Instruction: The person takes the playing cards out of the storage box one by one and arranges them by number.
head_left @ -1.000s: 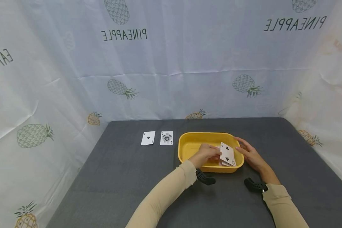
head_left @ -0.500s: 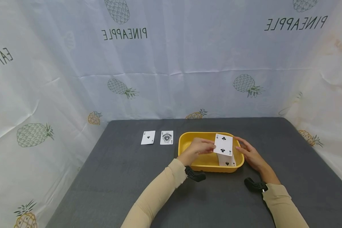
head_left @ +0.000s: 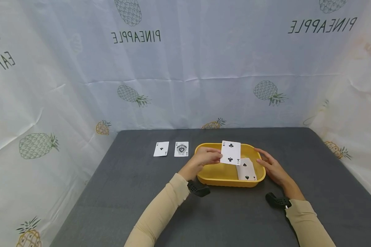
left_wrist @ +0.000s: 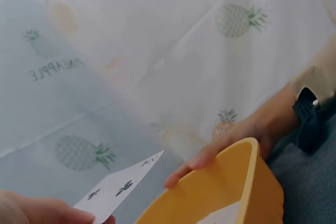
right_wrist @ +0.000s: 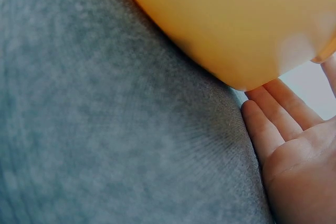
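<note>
My left hand (head_left: 202, 159) pinches a two of clubs playing card (head_left: 230, 153) by its left edge, face up above the yellow bin (head_left: 201, 177). The same card (left_wrist: 119, 182) appears tilted in the left wrist view, thumb on its near side. At the bin's right end, my right hand (head_left: 273, 168) touches the rim with thumb and index finger. The right wrist view shows its other fingers (right_wrist: 281, 111) straight along the bin's outside. More cards (head_left: 246, 169) lie in the right part of the bin, with spade pips showing.
Left of the bin, an ace of clubs (head_left: 161, 149) and an ace of spades (head_left: 181, 149) lie face up side by side on the dark grey table (head_left: 126, 178). A white pineapple-print curtain (head_left: 185, 61) hangs around the table's back and sides.
The left hand has lifted the two of clubs off the cards in the bin and moved left with it, uncovering the spade card. The right hand has stayed at the bin's rim.
</note>
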Tool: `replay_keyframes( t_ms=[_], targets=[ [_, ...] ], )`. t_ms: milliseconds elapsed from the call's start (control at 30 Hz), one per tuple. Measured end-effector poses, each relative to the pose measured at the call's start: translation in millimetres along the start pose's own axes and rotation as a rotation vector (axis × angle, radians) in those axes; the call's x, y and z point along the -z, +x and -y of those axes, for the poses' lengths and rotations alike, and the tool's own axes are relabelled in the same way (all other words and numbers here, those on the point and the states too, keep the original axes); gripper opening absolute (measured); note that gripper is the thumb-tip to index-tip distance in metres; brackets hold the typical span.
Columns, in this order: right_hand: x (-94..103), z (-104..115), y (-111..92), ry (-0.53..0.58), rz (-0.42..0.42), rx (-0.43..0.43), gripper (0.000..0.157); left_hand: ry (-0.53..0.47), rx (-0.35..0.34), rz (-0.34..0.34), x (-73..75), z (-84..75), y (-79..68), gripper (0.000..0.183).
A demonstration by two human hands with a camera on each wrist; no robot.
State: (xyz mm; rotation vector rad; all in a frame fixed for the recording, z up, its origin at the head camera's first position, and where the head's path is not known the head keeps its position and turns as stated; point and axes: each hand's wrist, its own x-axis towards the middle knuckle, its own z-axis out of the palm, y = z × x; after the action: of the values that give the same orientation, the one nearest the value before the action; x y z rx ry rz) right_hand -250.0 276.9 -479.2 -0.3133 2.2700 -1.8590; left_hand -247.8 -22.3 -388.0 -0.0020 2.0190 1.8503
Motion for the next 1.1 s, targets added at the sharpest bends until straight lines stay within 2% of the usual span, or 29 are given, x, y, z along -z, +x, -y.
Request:
replay_keyframes(
  t_ms=[200, 400, 567, 833, 1100],
  targets=[
    [0.9, -1.6, -1.0, 0.046, 0.021, 0.037, 0.053, -0.003, -0.024, -0.015, 18.9, 4.3, -5.1, 0.028],
    [0.7, -1.4, -1.7, 0.02, 0.019, 0.027, 0.055, 0.024, -0.002, -0.024, 42.9, 13.1, -10.6, 0.029],
    [1.5, -1.2, -1.6, 0.018, 0.016, 0.028, 0.055, 0.019, 0.009, -0.06, 62.3, 22.1, -16.3, 0.03],
    [1.8, -0.6, -1.6, 0.025, 0.018, 0.02, 0.055, 0.012, -0.015, -0.111, 90.9, 40.2, -24.1, 0.031],
    [1.2, 0.3, -0.9, 0.002, 0.005, 0.01, 0.056, 0.0, 0.01, -0.153, 115.9, 55.0, -27.6, 0.035]
  ],
)
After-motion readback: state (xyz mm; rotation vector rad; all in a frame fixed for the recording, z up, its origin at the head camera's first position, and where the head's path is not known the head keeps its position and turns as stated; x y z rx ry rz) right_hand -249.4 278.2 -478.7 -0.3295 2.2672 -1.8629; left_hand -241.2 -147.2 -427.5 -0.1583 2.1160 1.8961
